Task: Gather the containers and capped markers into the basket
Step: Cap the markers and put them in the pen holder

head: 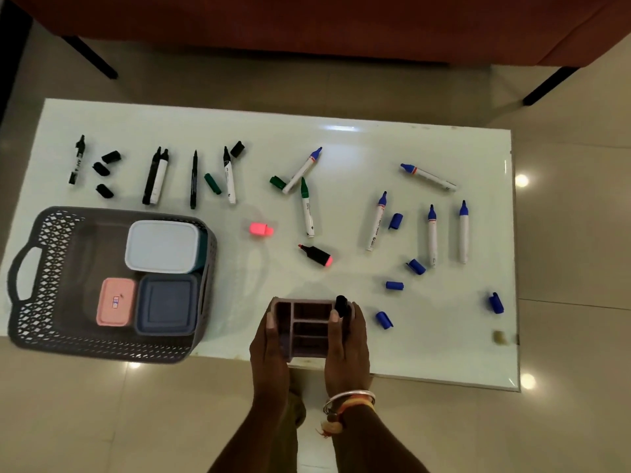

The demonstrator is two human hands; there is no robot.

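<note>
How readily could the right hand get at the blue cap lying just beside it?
Probably not yet: the right hand grips the organizer, though the blue cap lies unobstructed beside it.

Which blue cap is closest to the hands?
The blue cap lying just right of the right hand, which holds the organizer. The others lie farther back or farther right.

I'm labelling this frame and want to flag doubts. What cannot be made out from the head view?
Head view only:
organizer sides: covered by the left hand and right hand.
black marker: lower body hidden inside the organizer.
pink box label: too small to read.
small object near the table's right edge: blurred.
</note>
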